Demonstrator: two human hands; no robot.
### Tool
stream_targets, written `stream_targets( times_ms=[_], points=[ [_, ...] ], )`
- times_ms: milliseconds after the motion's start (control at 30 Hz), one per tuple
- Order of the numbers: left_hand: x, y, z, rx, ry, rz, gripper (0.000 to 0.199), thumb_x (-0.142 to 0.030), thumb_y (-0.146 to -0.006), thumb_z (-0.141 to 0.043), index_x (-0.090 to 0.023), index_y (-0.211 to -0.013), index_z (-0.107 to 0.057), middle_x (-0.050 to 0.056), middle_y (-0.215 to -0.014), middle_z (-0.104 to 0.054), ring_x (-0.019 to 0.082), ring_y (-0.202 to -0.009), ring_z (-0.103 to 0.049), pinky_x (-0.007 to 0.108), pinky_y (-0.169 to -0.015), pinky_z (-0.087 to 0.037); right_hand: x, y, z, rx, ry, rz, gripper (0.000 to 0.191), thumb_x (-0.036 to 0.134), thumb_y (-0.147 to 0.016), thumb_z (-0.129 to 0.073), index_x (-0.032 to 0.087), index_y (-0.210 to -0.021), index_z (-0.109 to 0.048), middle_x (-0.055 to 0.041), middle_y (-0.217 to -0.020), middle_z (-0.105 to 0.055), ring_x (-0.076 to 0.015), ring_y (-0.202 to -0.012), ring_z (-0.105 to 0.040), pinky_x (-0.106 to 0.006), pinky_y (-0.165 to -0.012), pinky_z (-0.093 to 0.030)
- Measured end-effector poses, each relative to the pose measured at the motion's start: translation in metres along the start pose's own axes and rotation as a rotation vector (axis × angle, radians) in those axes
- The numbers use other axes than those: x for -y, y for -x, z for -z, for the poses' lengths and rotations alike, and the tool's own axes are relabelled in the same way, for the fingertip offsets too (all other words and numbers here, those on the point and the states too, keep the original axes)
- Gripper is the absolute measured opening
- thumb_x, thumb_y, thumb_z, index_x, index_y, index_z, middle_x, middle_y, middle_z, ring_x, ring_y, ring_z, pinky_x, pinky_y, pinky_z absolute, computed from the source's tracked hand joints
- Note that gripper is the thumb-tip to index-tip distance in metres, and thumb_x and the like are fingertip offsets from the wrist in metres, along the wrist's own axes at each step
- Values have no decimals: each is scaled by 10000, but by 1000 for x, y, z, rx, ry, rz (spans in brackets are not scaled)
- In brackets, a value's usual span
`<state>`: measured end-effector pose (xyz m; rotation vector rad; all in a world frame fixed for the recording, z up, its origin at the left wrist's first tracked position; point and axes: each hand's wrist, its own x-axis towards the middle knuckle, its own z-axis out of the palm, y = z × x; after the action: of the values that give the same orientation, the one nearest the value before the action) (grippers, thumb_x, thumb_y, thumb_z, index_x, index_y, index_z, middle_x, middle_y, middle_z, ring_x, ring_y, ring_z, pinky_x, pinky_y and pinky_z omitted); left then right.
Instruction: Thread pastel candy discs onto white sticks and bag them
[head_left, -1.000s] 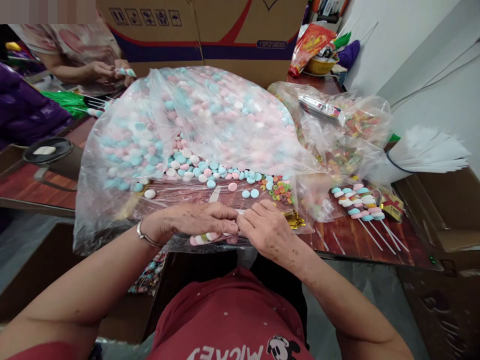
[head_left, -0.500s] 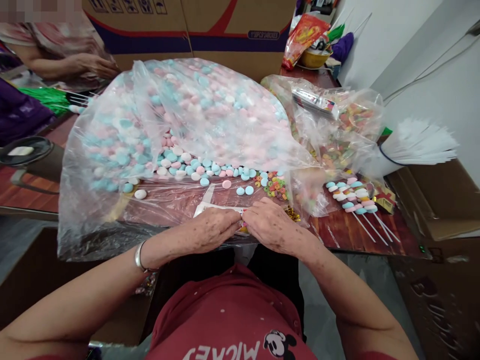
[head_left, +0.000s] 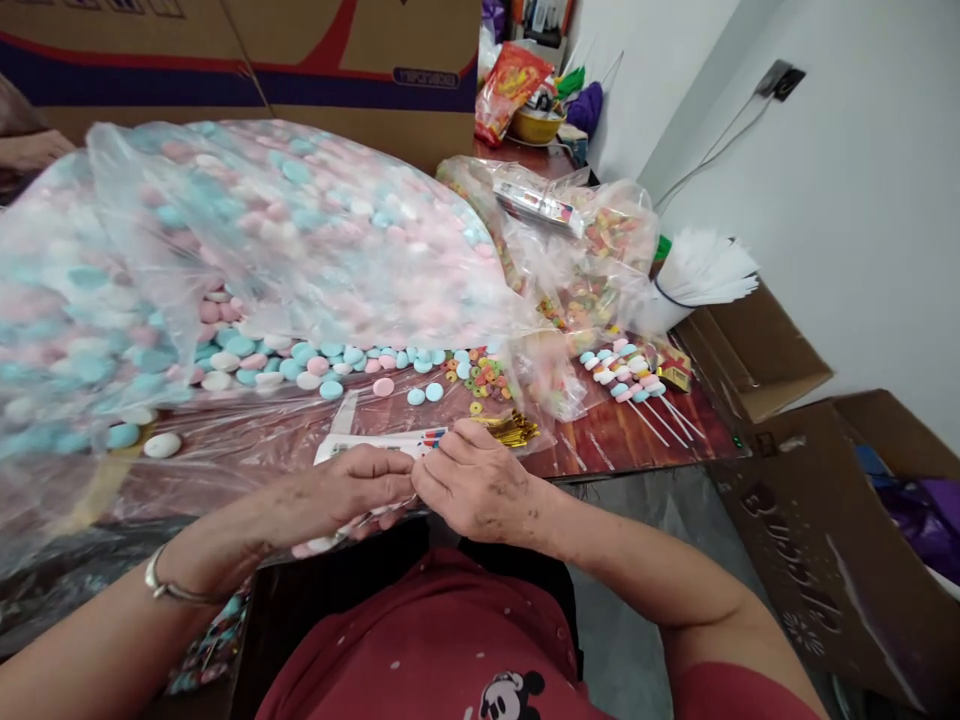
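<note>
My left hand (head_left: 337,495) is closed low at the table's front edge, over a marshmallow skewer (head_left: 322,545) whose pink and white pieces peek out below the palm, with shiny clear wrap by the fingers. Pressed against its fingertips, my right hand (head_left: 472,485) has curled fingers; what they pinch is hidden. Just beyond lies a flat white printed packet (head_left: 375,441). Gold twist ties (head_left: 514,429) lie beside my right fingers. Loose marshmallows (head_left: 331,389) and small ring candies (head_left: 487,380) are spread behind.
A huge clear bag of marshmallows (head_left: 300,240) covers the left and middle. Bagged ring candies (head_left: 611,235) stand behind right. Finished marshmallow skewers (head_left: 626,372) lie near a tub of white sticks (head_left: 709,275). Cardboard boxes (head_left: 810,540) stand right; another person's hand (head_left: 34,150) shows far left.
The view has swung right, so the bag sits further left. My hands have come back from the packet toward my body, and marshmallow pieces now show under my left hand.
</note>
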<state>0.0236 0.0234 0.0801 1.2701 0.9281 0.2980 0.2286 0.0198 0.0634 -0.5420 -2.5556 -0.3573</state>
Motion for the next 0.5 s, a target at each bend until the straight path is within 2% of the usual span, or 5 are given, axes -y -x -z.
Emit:
stream_targets(
  times_ms=[167, 267, 333, 433, 500],
  points=[
    [4, -2, -12, -310, -632, -515, 111, -265, -873, -570, -210, -906, -660, 33, -716, -650, 159, -604, -573, 235, -569, -451, -1, 5, 7, 123, -87, -158, 297, 171, -980, -368, 167, -770, -579, -37, -692, -578, -188, -701, -471, -358, -717, -327],
    [10, -2, -19, -359, -874, -718, 173, -163, -874, -493, -209, -811, -648, 54, -697, -635, 162, -603, -560, 247, -581, -464, 3, 10, 5, 177, -164, -211, 258, 183, -969, -401, 162, -784, -580, -34, -695, -601, -178, -689, -486, -346, -706, -331],
    [11, -1, -21, -379, -885, -724, 206, -156, -864, -484, -215, -750, -645, 59, -677, -628, 162, -595, -549, 250, -578, -471, 1, 15, 5, 177, -222, -242, 274, 191, -976, -400, 170, -771, -581, -27, -700, -618, -167, -677, -494, -336, -703, -348],
    [11, 3, -16, -454, -671, -584, 173, -238, -847, -561, -217, -702, -654, 43, -618, -613, 142, -550, -517, 232, -538, -457, -19, 27, 13, 33, -316, -342, 341, 210, -1011, -332, 189, -808, -606, -28, -773, -658, -160, -740, -547, -311, -729, -402],
    [11, 7, -12, -545, -379, -432, 172, -313, -829, -620, -211, -698, -667, 26, -562, -587, 120, -501, -493, 199, -465, -415, -41, 39, 23, -80, -332, -570, 297, 220, -1007, -348, 185, -924, -630, -46, -878, -683, -164, -823, -588, -297, -749, -434]
  ],
)
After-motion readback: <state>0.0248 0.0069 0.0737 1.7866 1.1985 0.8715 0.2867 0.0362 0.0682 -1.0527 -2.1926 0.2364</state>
